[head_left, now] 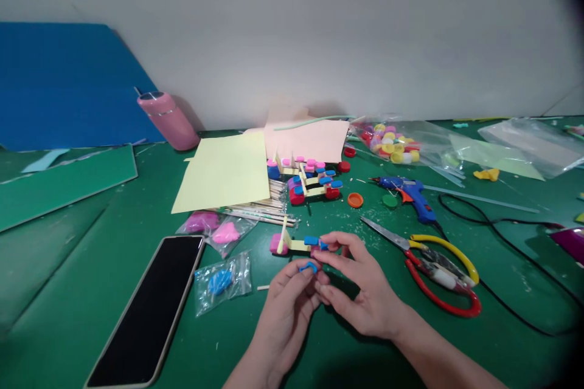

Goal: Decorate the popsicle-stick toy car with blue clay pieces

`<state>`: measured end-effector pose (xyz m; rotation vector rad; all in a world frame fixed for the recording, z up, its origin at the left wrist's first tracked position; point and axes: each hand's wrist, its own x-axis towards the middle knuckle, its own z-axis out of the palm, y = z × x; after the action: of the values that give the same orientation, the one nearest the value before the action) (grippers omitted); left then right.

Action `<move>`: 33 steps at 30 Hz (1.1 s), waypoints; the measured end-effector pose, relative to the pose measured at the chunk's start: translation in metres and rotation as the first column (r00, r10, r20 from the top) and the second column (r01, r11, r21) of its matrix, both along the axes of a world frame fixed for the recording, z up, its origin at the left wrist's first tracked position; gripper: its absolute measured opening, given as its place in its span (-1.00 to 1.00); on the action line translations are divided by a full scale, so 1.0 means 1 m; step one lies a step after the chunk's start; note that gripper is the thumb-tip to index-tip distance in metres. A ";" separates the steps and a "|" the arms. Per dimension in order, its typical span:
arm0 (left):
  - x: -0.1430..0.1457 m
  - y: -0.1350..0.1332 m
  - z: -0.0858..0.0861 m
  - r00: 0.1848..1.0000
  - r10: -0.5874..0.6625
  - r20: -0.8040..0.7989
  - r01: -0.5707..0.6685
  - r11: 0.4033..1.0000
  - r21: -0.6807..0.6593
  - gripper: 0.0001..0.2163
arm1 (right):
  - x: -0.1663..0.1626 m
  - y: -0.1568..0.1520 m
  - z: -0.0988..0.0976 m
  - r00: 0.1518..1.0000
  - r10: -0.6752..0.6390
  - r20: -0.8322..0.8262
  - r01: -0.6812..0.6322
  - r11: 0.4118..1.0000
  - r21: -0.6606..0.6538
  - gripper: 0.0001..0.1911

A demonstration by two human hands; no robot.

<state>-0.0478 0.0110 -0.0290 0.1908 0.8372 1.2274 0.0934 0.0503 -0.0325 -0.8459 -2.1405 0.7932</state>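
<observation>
My left hand (287, 307) pinches a small blue foam piece (308, 267) between thumb and fingertips. My right hand (360, 289) is closed on one end of a small craft model (296, 244), a cream stick frame with a pink block at its left and a blue piece on top. The model rests low over the green mat (137, 219). Both hands meet just below the model, fingertips nearly touching.
A phone (150, 310) lies at the lower left beside bags of blue (222, 281) and pink foam pieces (214, 228). Finished models (310, 177), sticks and yellow paper (225, 173) sit behind. Scissors (433, 261), a blue glue gun (410, 194), bottle caps (387, 141) and a pink bottle (168, 118) surround.
</observation>
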 end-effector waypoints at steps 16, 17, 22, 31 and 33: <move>0.002 0.000 -0.002 0.997 0.059 0.040 -0.059 0.998 -0.005 -0.92 | -0.003 -0.002 0.000 0.998 0.069 0.014 -0.069 0.998 -0.010 -0.55; 0.002 0.000 -0.002 0.998 0.058 0.037 -0.058 0.998 -0.003 -0.91 | -0.003 -0.003 0.000 0.997 0.079 0.019 -0.079 0.997 -0.005 -0.54; 0.002 0.000 -0.003 0.999 0.031 0.023 -0.031 0.999 0.012 -0.89 | -0.003 -0.004 0.001 0.991 0.124 0.058 -0.126 0.992 0.025 -0.47; 0.002 0.000 -0.003 1.000 0.028 0.011 -0.028 1.000 0.008 -0.90 | -0.003 -0.003 0.001 0.990 0.131 0.046 -0.133 0.990 0.044 -0.44; 0.002 0.000 -0.003 0.999 0.036 0.015 -0.036 0.999 0.003 -0.91 | -0.003 -0.003 0.001 0.993 0.109 0.044 -0.110 0.993 0.038 -0.46</move>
<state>-0.0457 0.0111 -0.0323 0.1697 0.8290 1.2629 0.0903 0.0472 -0.0315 -0.7355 -2.2483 0.7904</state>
